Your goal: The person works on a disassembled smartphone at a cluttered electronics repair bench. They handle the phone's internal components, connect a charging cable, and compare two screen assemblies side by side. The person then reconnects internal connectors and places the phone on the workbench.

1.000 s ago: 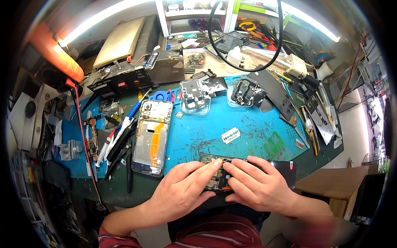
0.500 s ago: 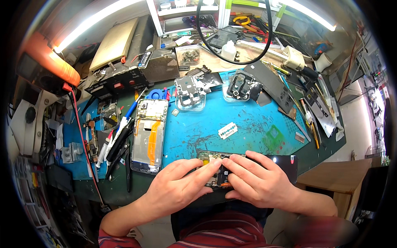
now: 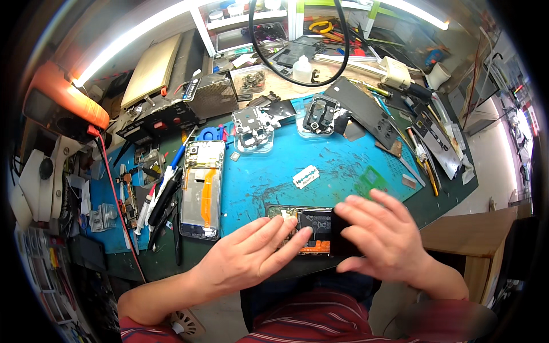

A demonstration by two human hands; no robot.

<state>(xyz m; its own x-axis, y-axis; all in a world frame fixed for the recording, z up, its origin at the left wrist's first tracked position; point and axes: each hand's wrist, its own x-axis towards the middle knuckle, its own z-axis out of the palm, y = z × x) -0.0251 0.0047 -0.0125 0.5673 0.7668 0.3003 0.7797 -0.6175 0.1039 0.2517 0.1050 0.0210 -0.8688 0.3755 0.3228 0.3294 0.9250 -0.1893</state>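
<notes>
The opened phone point(image 3: 315, 224) lay on the tabletop point(image 3: 197, 258), a razor blade point(image 3: 306, 177) at its twelve o'clock. The left hand point(image 3: 243, 253) covered its nine-o'clock end, fingers extended, nearly together. The right hand point(image 3: 386, 240), fingers spread, was by the dark panel point(image 3: 342, 244) at three o'clock. Neither hand's grip could be determined.

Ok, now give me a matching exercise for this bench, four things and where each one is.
1. Razor blade
2. Left hand
3. Bottle
4. Wooden cabinet

A. Seen within the loop of the black cable
B. Beside the table, at right
C. Flat on the blue mat
D. Over the left part of the opened phone

Pairs: 1-C, 2-D, 3-A, 4-B
</notes>
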